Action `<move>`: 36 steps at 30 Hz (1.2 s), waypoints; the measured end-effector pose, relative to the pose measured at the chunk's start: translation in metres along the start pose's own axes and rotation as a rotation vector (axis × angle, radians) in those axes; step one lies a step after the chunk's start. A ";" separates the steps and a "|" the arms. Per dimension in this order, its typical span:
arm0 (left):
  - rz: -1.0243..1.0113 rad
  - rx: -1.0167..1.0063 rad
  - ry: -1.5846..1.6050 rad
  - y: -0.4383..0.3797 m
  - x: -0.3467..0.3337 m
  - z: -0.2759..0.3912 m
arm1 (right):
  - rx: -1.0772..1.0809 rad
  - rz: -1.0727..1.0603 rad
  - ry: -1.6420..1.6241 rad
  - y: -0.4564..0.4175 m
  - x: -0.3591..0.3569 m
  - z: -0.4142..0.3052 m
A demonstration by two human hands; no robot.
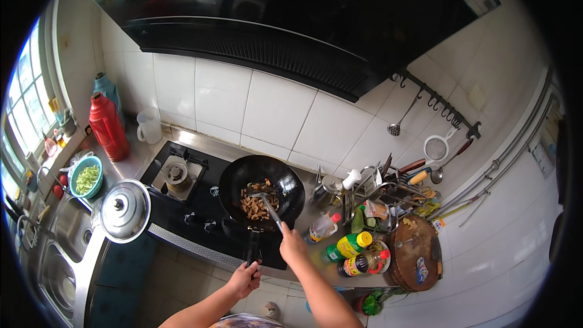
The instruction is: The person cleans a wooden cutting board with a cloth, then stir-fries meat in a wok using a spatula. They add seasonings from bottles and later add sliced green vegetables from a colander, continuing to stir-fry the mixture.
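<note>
A black wok (291,184) rests over the right burner of the gas stove (205,205). My left hand (246,279) grips the end of its black handle (253,246), which points towards me. In my right hand (291,242) is a metal spatula (272,209), its blade down among browned strips of food (257,207), apparently meat, in the bottom of the wok. The blade partly covers some of the strips. Whether the burner beneath is lit is hidden by the wok.
Right of the stove stand sauce bottles (348,247), a utensil rack (378,191) and a round wooden chopping board (416,255). A metal lid (125,212), a turquoise bowl of pale green shreds (89,177) and a red thermos (108,127) lie left. The range hood (255,54) hangs above.
</note>
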State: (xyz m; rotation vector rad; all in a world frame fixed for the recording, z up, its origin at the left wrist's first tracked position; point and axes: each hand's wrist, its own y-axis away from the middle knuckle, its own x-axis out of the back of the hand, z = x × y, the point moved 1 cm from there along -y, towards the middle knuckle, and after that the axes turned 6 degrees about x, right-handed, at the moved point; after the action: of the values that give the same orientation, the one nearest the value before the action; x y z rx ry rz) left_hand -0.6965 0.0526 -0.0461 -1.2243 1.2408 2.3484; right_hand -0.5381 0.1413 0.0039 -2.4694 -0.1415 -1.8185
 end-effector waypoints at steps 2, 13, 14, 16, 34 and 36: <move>0.023 -0.027 -0.026 -0.005 0.006 -0.002 | -0.022 0.040 0.009 -0.007 0.017 -0.004; -0.074 0.056 0.008 0.005 0.010 0.003 | 0.108 -0.212 -0.052 0.044 0.136 -0.028; -0.096 0.076 0.038 0.006 0.012 0.004 | 0.080 -0.231 -0.026 0.039 0.130 -0.034; -0.131 0.110 0.050 0.000 0.014 0.002 | 0.011 -0.248 0.027 0.027 0.111 -0.044; -0.210 0.162 -0.209 0.024 0.023 0.000 | -0.009 0.219 -0.184 -0.043 0.009 -0.017; -0.211 0.158 -0.220 0.025 0.028 0.000 | 0.047 0.159 -0.142 -0.034 0.011 -0.021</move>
State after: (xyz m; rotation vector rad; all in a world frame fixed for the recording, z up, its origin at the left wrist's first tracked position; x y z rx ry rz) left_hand -0.7266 0.0321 -0.0529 -0.9666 1.1404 2.1228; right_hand -0.5590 0.1728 0.0214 -2.4974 0.0051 -1.5613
